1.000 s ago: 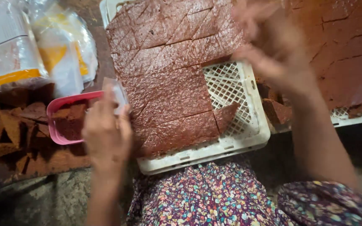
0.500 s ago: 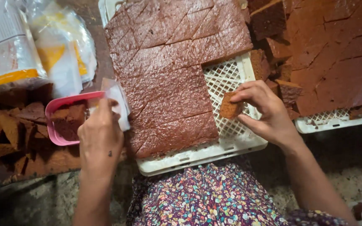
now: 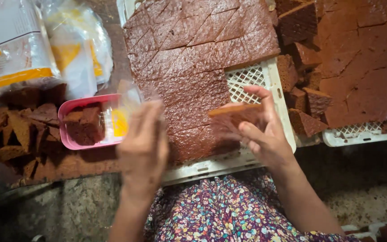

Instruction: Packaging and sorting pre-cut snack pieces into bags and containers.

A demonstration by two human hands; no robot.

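Over the white lattice tray [image 3: 277, 96], the right hand [image 3: 258, 130] pinches a brown cake slice [image 3: 234, 112], its long axis running left to right, almost level. Motion blur smears the left hand [image 3: 142, 148]; it seems to grip a clear plastic wrapper [image 3: 124, 112], fingers curled. Just left sits a pink tub [image 3: 68, 127] holding cake pieces. A scored brown cake slab [image 3: 189, 67] covers most of the tray, its far end cut off. Right, a second tray [image 3: 359, 134] holds more cake.
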